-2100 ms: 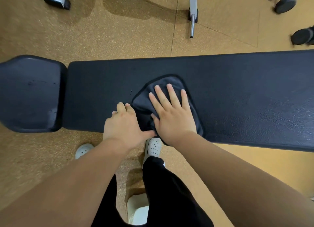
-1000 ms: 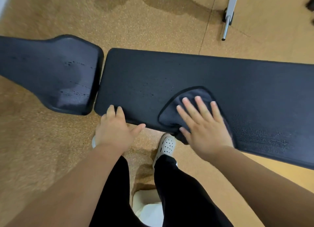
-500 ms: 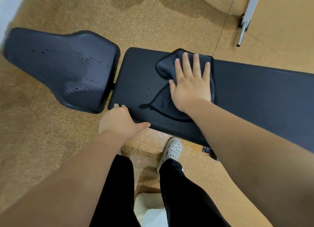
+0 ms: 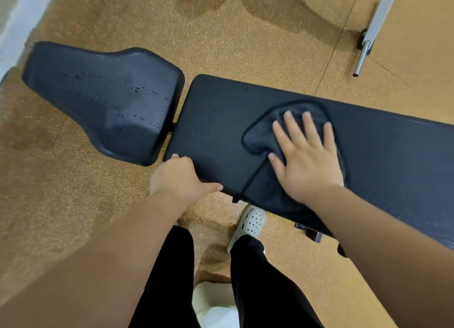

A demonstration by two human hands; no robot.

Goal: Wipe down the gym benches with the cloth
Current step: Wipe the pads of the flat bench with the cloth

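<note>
Wiping the bench is the step we are in. Our right hand [image 4: 307,160] lies flat on the dark cloth [image 4: 258,136], fingers straight and fanned apart, palm pressing down and not pinching any of the fabric. The cloth sits on the long pad [image 4: 393,160], a little way in from its left end, bunched ahead of the fingertips, with one corner trailing off the near edge under our wrist. Our left hand [image 4: 179,178] braces at the pad's near left corner, fingers curled over the edge and thumb laid along its side.

We judge this pad to be partly done. The strip between the cloth and the left end shows a few specks, and the part off to the right has a faint sheen that we cannot read as wet or dry. The seat pad [image 4: 103,101], just across the gap, carries lines of droplets [image 4: 132,89] and looks unwiped.

The next move calls for even palm pressure and a sweep left to the pad's end, so that the bunched fabric spreads out flat. We would then lift the cloth over the gap onto the seat and take up those droplets.
</note>
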